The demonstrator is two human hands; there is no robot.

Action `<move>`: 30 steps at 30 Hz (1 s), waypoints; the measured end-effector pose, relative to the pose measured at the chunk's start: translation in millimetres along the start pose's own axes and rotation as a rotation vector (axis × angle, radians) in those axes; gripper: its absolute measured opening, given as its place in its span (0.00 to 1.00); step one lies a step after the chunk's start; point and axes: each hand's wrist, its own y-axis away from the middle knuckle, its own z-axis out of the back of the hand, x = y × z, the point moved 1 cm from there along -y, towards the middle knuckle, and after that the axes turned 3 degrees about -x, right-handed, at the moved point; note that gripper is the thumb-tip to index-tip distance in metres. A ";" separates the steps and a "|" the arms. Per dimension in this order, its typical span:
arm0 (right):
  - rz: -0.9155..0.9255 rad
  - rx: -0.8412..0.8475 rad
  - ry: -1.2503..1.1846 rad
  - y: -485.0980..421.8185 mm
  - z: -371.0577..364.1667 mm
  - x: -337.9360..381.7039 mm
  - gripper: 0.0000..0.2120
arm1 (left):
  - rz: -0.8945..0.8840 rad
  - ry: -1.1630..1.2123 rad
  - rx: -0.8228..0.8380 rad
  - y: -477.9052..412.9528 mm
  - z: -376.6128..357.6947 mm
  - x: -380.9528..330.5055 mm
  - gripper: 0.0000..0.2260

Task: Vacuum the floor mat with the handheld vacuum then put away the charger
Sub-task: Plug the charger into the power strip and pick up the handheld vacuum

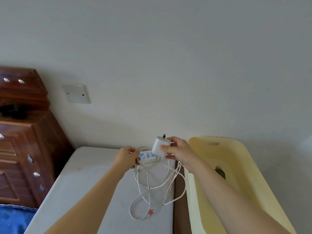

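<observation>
The charger is a smooth white rounded block with dark metal prongs pointing to 12 o'clock, held above the far edge of the matte white worktop. The right hand pinches it, thumb on the near face, fingers curled behind. Its thin white cable hangs in loose tangled loops toward 6 o'clock; the left hand, at 9 o'clock of the charger, curls its fingers round several strands. A white power strip with blue sockets lies beneath the hands. A glossy pale yellow plastic tub stands at 3 o'clock, a carved dark wooden cabinet at 9 o'clock
</observation>
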 end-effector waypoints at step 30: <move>0.009 -0.270 -0.567 18.2 6.6 49.3 0.17 | -0.399 -0.258 0.014 13.6 -34.2 -40.4 0.28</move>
